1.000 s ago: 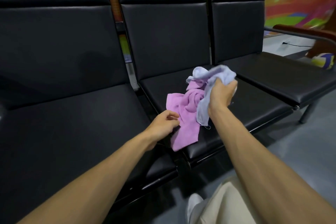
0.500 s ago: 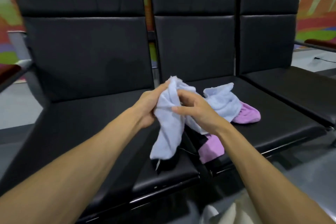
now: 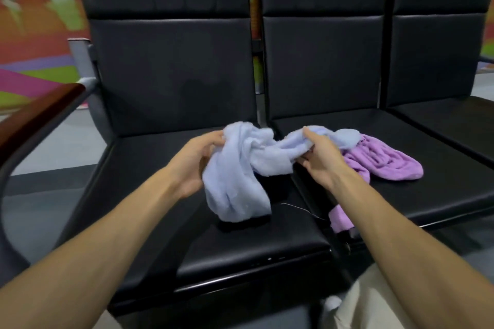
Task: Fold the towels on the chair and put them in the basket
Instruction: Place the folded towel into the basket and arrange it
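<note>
We are looking at a blue towel (image 3: 240, 176), pale and fuzzy like terry cloth. It is twisting into a thick rope along its top and hanging in loose, rounded folds onto the glossy black padded seat (image 3: 139, 203) of the near chair. The left hand (image 3: 196, 165) is holding the bunched end at nine o'clock of the cloth. The right hand (image 3: 320, 160) is gripping the other end at three o'clock, fingers curled round the fabric, so the hands are sitting apart with the towel spanning between them.

At three o'clock of the right hand a purple towel (image 3: 387, 163) of similar nap is lying crumpled in ridged folds on the neighbouring seat (image 3: 441, 189), one end reaching toward that seat's front corner at six o'clock. A thin thread (image 3: 302, 208) is trailing across the gap between the seats. Smooth, flat upholstery is spreading toward seven and nine o'clock of the blue towel, ending at a rounded front edge, with a brown wooden armrest (image 3: 37, 115) at ten o'clock.
</note>
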A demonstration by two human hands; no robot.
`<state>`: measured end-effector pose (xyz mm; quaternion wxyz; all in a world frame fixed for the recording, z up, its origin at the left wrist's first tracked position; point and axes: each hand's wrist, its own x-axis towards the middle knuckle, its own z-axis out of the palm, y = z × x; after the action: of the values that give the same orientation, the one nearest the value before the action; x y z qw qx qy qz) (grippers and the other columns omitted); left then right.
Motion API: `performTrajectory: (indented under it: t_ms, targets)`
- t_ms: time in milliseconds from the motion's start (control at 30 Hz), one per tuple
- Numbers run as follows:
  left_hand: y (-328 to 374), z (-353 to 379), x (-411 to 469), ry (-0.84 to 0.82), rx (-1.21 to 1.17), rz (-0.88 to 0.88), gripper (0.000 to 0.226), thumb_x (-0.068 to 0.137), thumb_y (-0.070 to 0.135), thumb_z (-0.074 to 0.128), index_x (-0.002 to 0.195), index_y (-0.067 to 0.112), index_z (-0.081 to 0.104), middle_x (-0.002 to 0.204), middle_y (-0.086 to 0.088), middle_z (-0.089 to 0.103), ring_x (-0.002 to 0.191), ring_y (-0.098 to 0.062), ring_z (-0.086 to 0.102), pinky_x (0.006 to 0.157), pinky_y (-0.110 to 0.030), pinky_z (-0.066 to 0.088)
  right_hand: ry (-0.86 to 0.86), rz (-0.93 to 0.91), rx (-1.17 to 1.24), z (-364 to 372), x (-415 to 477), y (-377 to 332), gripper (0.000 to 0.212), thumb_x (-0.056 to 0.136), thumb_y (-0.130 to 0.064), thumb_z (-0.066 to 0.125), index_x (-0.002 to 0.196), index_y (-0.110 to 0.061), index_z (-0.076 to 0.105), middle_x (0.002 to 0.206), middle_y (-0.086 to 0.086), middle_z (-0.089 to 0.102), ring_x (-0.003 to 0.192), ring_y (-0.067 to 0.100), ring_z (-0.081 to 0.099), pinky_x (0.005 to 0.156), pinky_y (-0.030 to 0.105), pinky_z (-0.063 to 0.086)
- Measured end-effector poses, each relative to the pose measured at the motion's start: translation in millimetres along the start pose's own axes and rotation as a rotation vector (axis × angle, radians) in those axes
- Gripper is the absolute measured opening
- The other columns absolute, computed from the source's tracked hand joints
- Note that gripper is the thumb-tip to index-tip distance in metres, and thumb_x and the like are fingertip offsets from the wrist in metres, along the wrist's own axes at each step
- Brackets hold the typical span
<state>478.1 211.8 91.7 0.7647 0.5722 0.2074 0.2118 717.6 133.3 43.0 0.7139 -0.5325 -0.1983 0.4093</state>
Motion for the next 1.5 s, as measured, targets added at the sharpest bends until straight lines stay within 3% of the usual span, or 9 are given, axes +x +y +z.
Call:
performTrajectory:
  t_ms: [133, 300, 467, 600, 867, 1000, 1100, 1367, 1500]
  targets:
    - [-25.5, -33.9, -18.3, 0.134, 0.082, -0.16, 0.042, 0.09, 0.032, 0.045, 0.112, 0.006, 0.069, 0.111, -0.02, 0.068, 0.097, -0.029, 0.065, 0.092, -0.04, 0.047, -0.245, -0.005, -0.197, 46.3, -14.3, 11.6, 0.009, 0.097, -0.017, 0.051, 0.096, -0.009, 0.056, 0.074, 0.005, 0.059, 0.068, 0.02, 0.058, 0.048, 0.027, 0.046]
    - [-46.3, -62.3, -30.0, 0.269, 0.596, -0.281, 0.069, 0.075, 0.073, 0.053, 0.09, 0.01, 0.076, 0.071, -0.003, 0.07, 0.07, -0.015, 0.063, 0.078, -0.032, 0.049, -0.535, 0.119, -0.456, 73.3, -15.0, 35.8, 0.014, 0.089, -0.003, 0.056, 0.101, -0.01, 0.054, 0.087, 0.007, 0.059, 0.081, 0.019, 0.06, 0.056, 0.031, 0.046]
    - [-57.3, -70.9, -29.3, 0.273, 0.859, -0.291, 0.029, 0.081, 0.039, 0.071, 0.066, 0.015, 0.07, 0.061, 0.007, 0.062, 0.06, -0.007, 0.054, 0.062, -0.024, 0.044, -0.408, 0.026, -0.894, 65.7, -8.0, 46.2, 0.021, 0.093, -0.023, 0.062, 0.102, -0.004, 0.065, 0.098, 0.016, 0.069, 0.089, 0.026, 0.068, 0.079, 0.036, 0.055]
    - [-61.9, -72.3, -22.7, 0.38, 0.746, -0.19, 0.026, 0.085, 0.019, 0.06, 0.059, 0.018, 0.061, 0.057, 0.006, 0.056, 0.059, -0.01, 0.049, 0.061, -0.027, 0.041, -0.373, 0.078, -1.57, 63.8, -18.8, 51.0, 0.055, 0.091, -0.063, 0.047, 0.075, -0.012, 0.063, 0.071, 0.006, 0.069, 0.061, 0.015, 0.064, 0.062, 0.027, 0.055]
    - [-55.7, -72.7, -21.7, 0.501, 0.204, -0.02, 0.018, 0.09, 0.014, 0.054, 0.082, -0.001, 0.059, 0.076, -0.015, 0.055, 0.071, -0.024, 0.051, 0.062, -0.03, 0.042, -0.341, -0.003, -1.308, 64.2, -10.3, 80.8, 0.023, 0.091, -0.041, 0.063, 0.08, -0.021, 0.066, 0.058, -0.016, 0.061, 0.054, -0.001, 0.057, 0.056, 0.008, 0.045]
    - [-41.7, -89.4, -30.2, 0.49, -0.212, 0.1, 0.031, 0.1, 0.019, 0.043, 0.115, 0.006, 0.067, 0.111, -0.011, 0.071, 0.103, -0.022, 0.067, 0.089, -0.034, 0.052, -0.099, 0.049, -0.227, 94.5, -2.9, 50.5, 0.018, 0.096, -0.011, 0.052, 0.107, -0.003, 0.065, 0.101, 0.01, 0.07, 0.089, 0.02, 0.069, 0.076, 0.035, 0.058]
    - [-35.4, -102.1, -37.3, 0.542, -0.36, 0.161, 0.031, 0.101, 0.015, 0.04, 0.109, 0.008, 0.069, 0.107, -0.009, 0.072, 0.101, -0.02, 0.068, 0.081, -0.03, 0.056, -0.009, 0.058, -0.016, 87.1, -13.0, 37.1, 0.007, 0.096, -0.012, 0.057, 0.095, -0.009, 0.063, 0.095, 0.011, 0.07, 0.081, 0.022, 0.069, 0.069, 0.037, 0.058]
    - [-64.5, -113.4, -37.8, 0.734, 0.89, -0.248, 0.007, 0.086, 0.013, 0.046, 0.086, 0.01, 0.052, 0.085, -0.002, 0.059, 0.075, -0.022, 0.058, 0.064, -0.031, 0.046, -0.181, 0.247, -0.694, 58.0, -7.0, 49.4, 0.035, 0.073, -0.004, 0.078, 0.106, -0.002, 0.066, 0.103, 0.018, 0.071, 0.081, 0.031, 0.068, 0.056, 0.031, 0.051]
    - [-70.1, -106.8, -30.4, 0.795, 1.156, -0.152, 0.022, 0.09, 0.042, 0.048, 0.097, 0.021, 0.05, 0.101, 0.002, 0.056, 0.085, -0.018, 0.058, 0.077, -0.038, 0.051, -0.275, 0.175, -0.937, 47.7, -11.5, 51.7, 0.037, 0.071, -0.001, 0.078, 0.105, -0.008, 0.065, 0.106, 0.008, 0.07, 0.098, 0.026, 0.067, 0.083, 0.039, 0.056]
